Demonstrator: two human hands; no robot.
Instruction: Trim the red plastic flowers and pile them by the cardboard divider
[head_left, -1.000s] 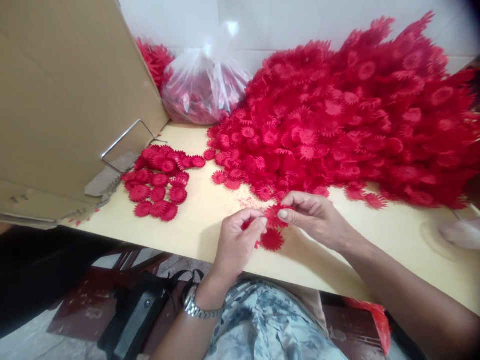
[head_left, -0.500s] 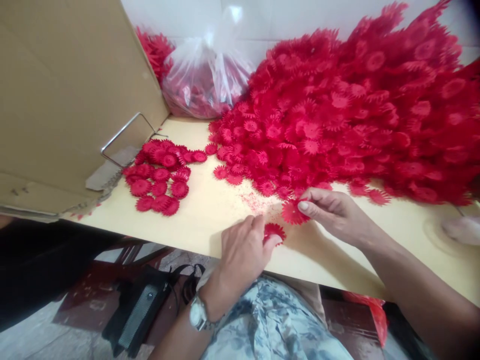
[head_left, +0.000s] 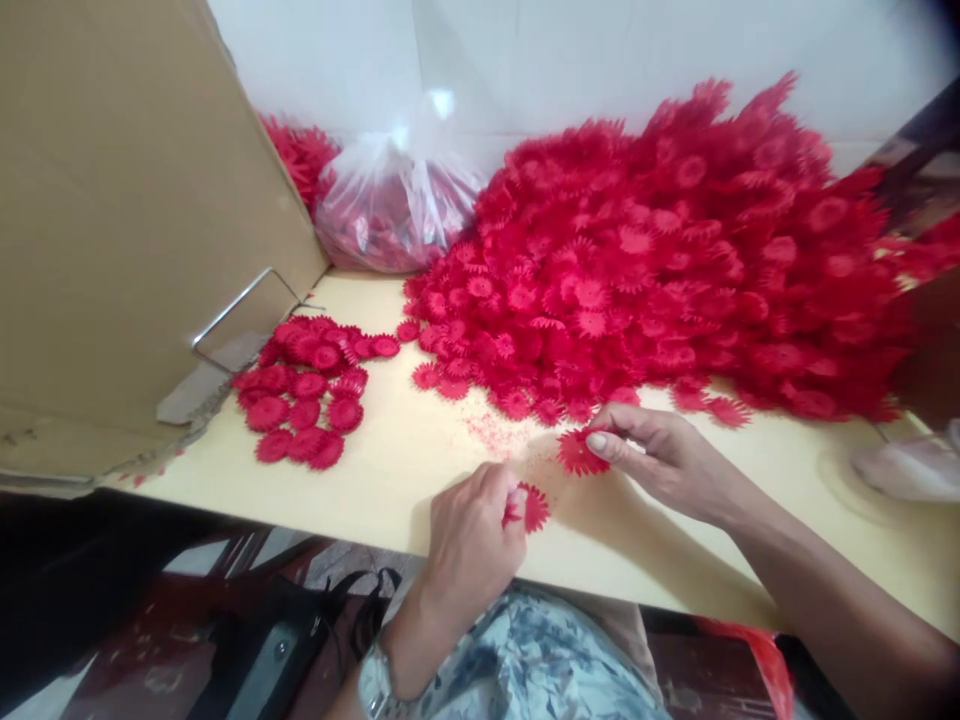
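My left hand [head_left: 480, 525], with a watch [head_left: 375, 680] on its wrist, is closed on a red toothed disc, like a flower piece [head_left: 536, 508], near the front of the table [head_left: 360, 505]. Between the thumb and forefinger of my right hand [head_left: 656, 455] another red flower piece [head_left: 579, 453] is pinched by its right edge. The two pieces are apart, the right one slightly farther from me. Behind my hands lies a large heap of red flower pieces [head_left: 630, 270]. A smaller group of red flower pieces [head_left: 304, 412] lies to the left.
A cardboard panel [head_left: 135, 220] with a metal wire handle [head_left: 232, 310] stands at the left. A tied clear bag [head_left: 397, 205] of red pieces sits against the wall. Red crumbs [head_left: 487, 430] dot the tabletop. A black bag [head_left: 270, 650] is below the table edge.
The view has tilted up, so the table sits lower in the picture. The left hand has turned, and its flower piece now stands more upright. The right hand still pinches its piece.
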